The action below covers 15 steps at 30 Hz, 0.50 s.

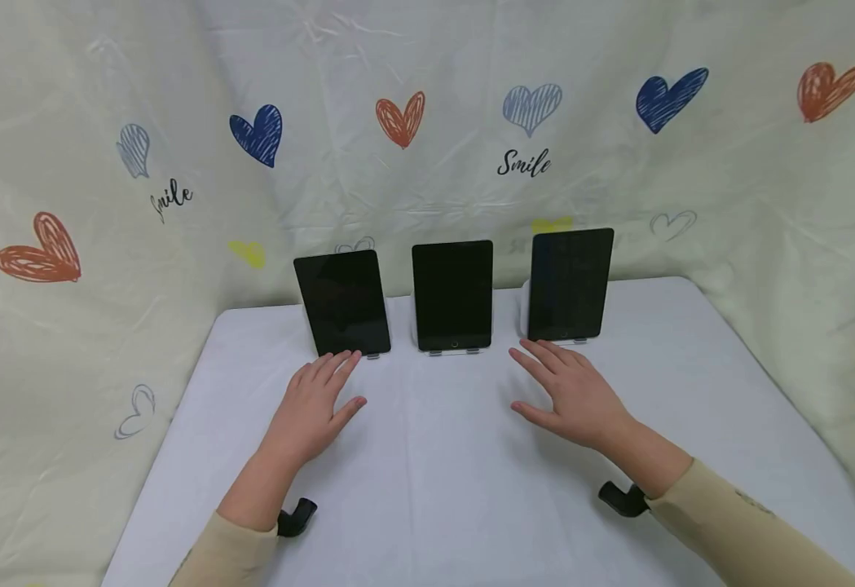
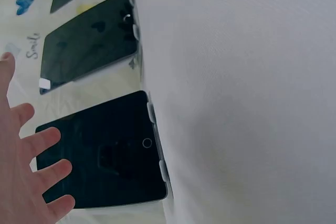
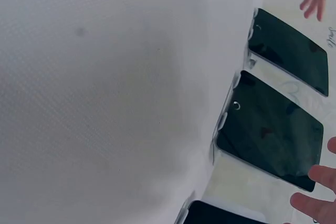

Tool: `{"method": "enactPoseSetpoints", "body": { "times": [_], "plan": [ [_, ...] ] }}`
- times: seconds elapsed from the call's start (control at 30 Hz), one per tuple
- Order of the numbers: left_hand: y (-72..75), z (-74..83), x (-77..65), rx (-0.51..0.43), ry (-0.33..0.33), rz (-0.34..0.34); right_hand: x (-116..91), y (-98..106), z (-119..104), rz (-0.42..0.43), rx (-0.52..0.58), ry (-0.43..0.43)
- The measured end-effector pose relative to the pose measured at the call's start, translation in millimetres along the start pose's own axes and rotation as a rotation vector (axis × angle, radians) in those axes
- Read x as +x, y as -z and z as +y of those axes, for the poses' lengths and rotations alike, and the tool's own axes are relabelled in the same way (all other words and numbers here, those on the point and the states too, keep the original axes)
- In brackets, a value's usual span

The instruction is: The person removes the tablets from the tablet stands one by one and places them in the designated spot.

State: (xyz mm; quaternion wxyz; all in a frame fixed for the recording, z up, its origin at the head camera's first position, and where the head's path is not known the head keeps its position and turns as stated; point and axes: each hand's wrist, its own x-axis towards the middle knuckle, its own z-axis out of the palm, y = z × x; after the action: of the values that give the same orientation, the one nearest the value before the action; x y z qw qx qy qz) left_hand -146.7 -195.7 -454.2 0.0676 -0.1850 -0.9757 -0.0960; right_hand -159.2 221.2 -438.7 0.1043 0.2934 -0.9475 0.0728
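Note:
Three black-screened tablets lean on stands along the back of the table: a left tablet (image 1: pixel 344 302), a middle tablet (image 1: pixel 452 295) and a right tablet (image 1: pixel 570 284). My left hand (image 1: pixel 313 408) is spread, palm down, with its fingertips overlapping the left tablet's lower edge in the head view. Fingers straight and thumb out, my right hand (image 1: pixel 574 395) reaches toward the right tablet's bottom edge. Neither hand holds anything. In the left wrist view, the left tablet (image 2: pixel 105 156) shows a round home button. From the right wrist, the middle tablet (image 3: pixel 273 129) appears beyond the fingers (image 3: pixel 315 205).
A white cloth covers the table (image 1: pixel 442 473). Behind it hangs a pale curtain (image 1: pixel 456 57) printed with hearts and "Smile". Clear stand feet (image 1: pixel 454 351) jut out under the tablets. Black wrist devices (image 1: pixel 297 518) show at both sleeves.

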Motion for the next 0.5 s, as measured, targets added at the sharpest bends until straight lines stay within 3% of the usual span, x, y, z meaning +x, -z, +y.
{"method": "enactPoseSetpoints", "body": {
  "times": [0.27, 0.5],
  "plan": [
    [0.5, -0.4, 2.8, -0.031, 0.011, 0.002, 6.5, -2.1, -1.3, -0.002, 0.032, 0.003],
    [-0.9, -3.8, 8.9, -0.082, -0.015, 0.068, 13.1, -3.8, -3.7, -0.027, 0.064, -0.021]
  ]
}}
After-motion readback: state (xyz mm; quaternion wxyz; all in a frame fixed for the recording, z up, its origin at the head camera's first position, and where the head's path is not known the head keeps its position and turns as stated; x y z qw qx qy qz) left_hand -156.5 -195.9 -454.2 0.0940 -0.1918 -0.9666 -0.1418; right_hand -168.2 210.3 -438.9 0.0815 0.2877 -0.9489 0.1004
